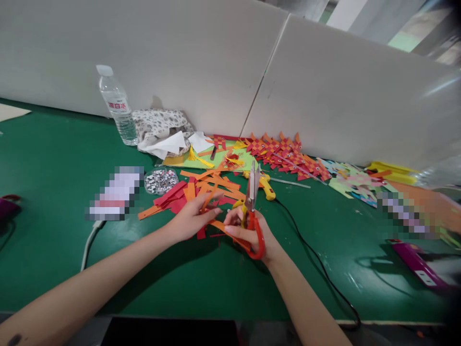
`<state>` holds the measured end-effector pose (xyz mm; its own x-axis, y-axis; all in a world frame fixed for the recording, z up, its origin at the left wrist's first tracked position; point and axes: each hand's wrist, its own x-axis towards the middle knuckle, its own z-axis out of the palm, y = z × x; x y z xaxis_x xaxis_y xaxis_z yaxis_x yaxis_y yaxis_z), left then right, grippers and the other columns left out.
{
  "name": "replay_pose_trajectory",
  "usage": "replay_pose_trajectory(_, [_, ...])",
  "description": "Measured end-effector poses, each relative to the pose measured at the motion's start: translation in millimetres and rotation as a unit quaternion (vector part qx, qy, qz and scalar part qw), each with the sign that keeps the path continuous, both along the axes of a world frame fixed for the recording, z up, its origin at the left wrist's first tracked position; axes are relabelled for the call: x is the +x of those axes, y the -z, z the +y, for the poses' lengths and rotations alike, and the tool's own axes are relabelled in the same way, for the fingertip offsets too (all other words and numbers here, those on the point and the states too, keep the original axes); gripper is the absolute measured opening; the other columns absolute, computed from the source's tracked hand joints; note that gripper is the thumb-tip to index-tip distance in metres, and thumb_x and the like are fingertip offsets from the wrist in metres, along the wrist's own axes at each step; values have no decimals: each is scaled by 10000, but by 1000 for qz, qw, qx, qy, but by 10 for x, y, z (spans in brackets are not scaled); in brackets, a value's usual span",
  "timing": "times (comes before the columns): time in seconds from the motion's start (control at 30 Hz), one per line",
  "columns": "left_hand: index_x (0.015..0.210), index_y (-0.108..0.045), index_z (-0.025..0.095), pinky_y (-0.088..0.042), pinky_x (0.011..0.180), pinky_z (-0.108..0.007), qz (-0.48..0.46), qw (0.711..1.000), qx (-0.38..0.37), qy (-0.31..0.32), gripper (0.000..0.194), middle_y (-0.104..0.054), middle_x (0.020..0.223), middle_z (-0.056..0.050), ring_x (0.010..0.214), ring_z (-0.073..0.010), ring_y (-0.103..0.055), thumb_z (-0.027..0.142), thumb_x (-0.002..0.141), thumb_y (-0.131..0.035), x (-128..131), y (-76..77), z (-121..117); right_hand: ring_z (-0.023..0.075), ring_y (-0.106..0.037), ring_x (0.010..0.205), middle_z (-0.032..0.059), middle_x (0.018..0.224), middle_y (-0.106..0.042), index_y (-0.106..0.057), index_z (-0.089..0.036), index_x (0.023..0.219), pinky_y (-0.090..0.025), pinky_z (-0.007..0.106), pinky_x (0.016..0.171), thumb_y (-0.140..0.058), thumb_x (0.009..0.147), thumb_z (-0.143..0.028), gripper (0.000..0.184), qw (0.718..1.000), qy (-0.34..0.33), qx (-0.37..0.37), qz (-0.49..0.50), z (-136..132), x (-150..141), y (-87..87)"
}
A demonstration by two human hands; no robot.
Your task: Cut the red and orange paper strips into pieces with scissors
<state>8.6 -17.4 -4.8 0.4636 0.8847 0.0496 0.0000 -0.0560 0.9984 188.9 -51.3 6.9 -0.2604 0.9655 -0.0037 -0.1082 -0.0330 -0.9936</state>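
Note:
My left hand (pixel 192 218) pinches an orange paper strip (pixel 218 225) between thumb and fingers. The strip runs across to my right hand (pixel 269 242), whose thumb and fingers grip its other end. Scissors (pixel 252 190) with red-orange handles are also in my right hand, blades pointing up and away from me. Under and beyond both hands lies a loose pile of orange strips (pixel 223 180) and red strips (pixel 177 196). A yellow glue gun (pixel 267 186) lies just behind the scissors, partly hidden by them.
A clear dish of googly eyes (pixel 161 180) and a blurred phone (pixel 120 192) lie to the left. Behind stand a water bottle (pixel 117 108) and a patterned tissue pouch (pixel 162 124). Woven red-orange paper fish (pixel 284 154) line the partition (pixel 201 62). A black cord (pixel 317 254) crosses the right side.

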Motion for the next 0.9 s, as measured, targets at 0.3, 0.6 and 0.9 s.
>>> replay_pose_trajectory(0.3, [1387,-317,276,-373,1022,-385,-56,995,-19,76,729,-352,1458,-81,1295,-255,-381,216,750,-668,40,-47,-162,215,-682,856,67,898,-704,-541,-203,801,-555,323,725,-673,743,-355,210,985,52,-95,132,63,8,-8])
replay_pose_trajectory(0.6, [939,-571,126,-467,469,-218,-12,978,-203,49,166,-687,874,-75,519,-98,-599,207,814,-499,49,-100,-82,173,-668,797,29,924,-680,-475,-212,723,-543,255,606,-752,663,-296,295,995,17,-20,95,63,63,49])
replay_pose_trajectory(0.9, [954,-578,124,-370,359,-189,-60,941,-290,165,250,-664,614,-50,390,-94,-488,232,810,-403,-16,-130,-83,134,-612,737,9,866,-648,-423,-215,720,-509,265,637,-789,612,-286,388,995,98,10,31,108,70,111])
